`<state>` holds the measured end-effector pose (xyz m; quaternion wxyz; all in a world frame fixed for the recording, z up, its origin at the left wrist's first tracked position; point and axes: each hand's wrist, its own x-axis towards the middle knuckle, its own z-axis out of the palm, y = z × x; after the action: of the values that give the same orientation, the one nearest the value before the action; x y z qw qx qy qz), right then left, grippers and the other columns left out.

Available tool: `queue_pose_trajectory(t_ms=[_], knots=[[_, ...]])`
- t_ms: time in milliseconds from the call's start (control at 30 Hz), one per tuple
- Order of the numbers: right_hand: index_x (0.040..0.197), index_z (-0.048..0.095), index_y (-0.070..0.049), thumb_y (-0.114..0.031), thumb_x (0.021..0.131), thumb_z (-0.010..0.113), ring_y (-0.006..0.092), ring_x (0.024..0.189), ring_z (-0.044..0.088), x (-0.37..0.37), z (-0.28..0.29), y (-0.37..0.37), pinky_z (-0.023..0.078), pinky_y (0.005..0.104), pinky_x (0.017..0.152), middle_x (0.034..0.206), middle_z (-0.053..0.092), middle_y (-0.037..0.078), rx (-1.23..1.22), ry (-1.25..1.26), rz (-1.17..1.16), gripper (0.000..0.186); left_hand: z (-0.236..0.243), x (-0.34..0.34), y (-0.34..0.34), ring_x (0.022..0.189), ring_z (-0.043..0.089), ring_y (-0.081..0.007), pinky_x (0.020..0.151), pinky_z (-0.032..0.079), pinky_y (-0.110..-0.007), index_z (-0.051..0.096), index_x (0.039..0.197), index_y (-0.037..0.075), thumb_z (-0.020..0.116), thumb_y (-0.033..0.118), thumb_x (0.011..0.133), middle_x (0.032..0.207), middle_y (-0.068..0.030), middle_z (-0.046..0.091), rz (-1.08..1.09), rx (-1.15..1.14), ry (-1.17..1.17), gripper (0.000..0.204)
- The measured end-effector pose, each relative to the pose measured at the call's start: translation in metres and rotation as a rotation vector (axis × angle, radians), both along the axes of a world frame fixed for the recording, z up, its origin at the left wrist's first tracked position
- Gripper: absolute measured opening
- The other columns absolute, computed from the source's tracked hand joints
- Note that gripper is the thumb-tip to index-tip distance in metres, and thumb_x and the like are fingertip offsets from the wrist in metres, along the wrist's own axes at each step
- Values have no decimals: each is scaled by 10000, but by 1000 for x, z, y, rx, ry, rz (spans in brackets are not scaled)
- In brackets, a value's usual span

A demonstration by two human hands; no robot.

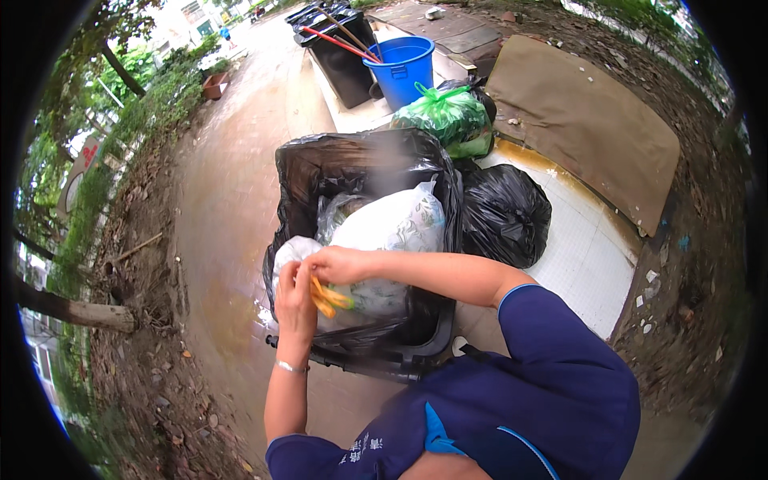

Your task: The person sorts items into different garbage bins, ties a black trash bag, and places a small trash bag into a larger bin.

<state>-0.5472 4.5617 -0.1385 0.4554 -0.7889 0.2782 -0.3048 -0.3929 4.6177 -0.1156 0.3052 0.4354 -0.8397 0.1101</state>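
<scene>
A paved path [232, 200] runs away from us, with soil and shrubs along its left and bare ground to its right. On it, directly before us, stands a large bin lined with black plastic [300, 172], the liner spread up the walls and over the rim. To the far right lies a broad tan sheet [584, 128], and nearer, a white panel [576, 232]. Beyond our bin we find a second dark bin [344, 76]. Just right of ours sits a full black bag [506, 216]; behind it are a green bag [448, 112] and a blue bucket [406, 84] with sticks leaning in it.

Inside our bin rests a bulky white bag [384, 220], with a smaller pale bag [292, 254] at its near left. We judge the work partly along: the liner is in place and these bags are inside, while the black and green ones remain outside.

Our left hand [296, 304] and right hand [340, 264] meet over the bin's near left part, beside the pale bag. Each grip is closed to a pinch, fingertips together; what lies between them is too small to tell. Smallest of all, soft orange strips [324, 298] hang just below the right grip and right of the left hand, perhaps ties or glove fingers.
</scene>
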Motion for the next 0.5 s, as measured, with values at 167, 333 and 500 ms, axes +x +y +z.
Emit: queue_pose_trajectory(t_ms=[167, 333, 500], knots=[[1091, 588, -1, -83, 873, 533, 72, 811, 546, -17, -15, -28, 472, 249, 752, 904, 615, 6, 469, -282, 185, 240, -4, -1, -19, 802, 592, -289, 645, 488, -343, 561, 967, 69, 600, 70, 735, 907, -111, 568, 45, -86, 87, 235], [924, 610, -14, -64, 801, 581, 74, 637, 578, -36, 12, -16, 472, 244, 586, 716, 639, 24, 10, -66, 69, 136, 18, 4, -7, 579, 565, -255, 492, 438, -340, 504, 749, 108, 593, 140, 732, 662, -53, 517, 69, 2, -75, 96], [833, 554, -41, -11, 726, 558, 269, 602, 591, -22, 33, -12, 468, 336, 548, 664, 574, 113, -668, -66, -144, 111, 13, 11, 17, 621, 582, -265, 500, 443, -343, 508, 726, 95, 597, 126, 708, 653, -67, 523, -18, 155, -121, 96]])
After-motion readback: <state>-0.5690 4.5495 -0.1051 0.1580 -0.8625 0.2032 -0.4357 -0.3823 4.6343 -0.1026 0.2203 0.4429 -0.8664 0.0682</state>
